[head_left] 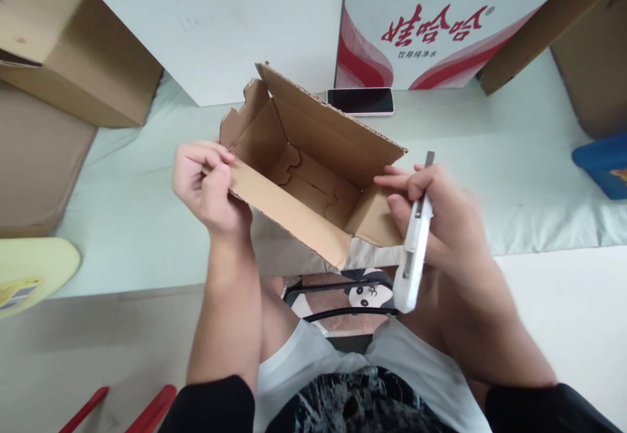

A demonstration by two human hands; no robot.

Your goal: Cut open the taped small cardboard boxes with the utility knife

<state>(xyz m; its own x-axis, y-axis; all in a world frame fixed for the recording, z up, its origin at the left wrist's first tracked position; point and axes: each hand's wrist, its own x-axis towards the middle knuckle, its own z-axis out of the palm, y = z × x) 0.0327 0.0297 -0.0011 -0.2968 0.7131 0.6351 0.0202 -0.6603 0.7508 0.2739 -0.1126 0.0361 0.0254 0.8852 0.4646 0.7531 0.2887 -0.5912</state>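
An open brown cardboard box (313,221) is tilted in front of me, its interlocking bottom flaps visible inside. My left hand (208,185) pinches the box's left rim between thumb and fingers. In my right hand (441,211) is a white utility knife (414,263), its grey metal tip pointing away from me. The fingertips of that hand also touch the box's right wall. Greyish tape (369,253) covers the near right corner of the box, beside the knife.
A phone (360,101) lies behind the box on the pale green cloth (441,126). White cartons (416,28) stand at the back. Brown cardboard boxes (98,74) are at the left, a yellow container (34,270) below them. A blue container (605,165) is at the right edge.
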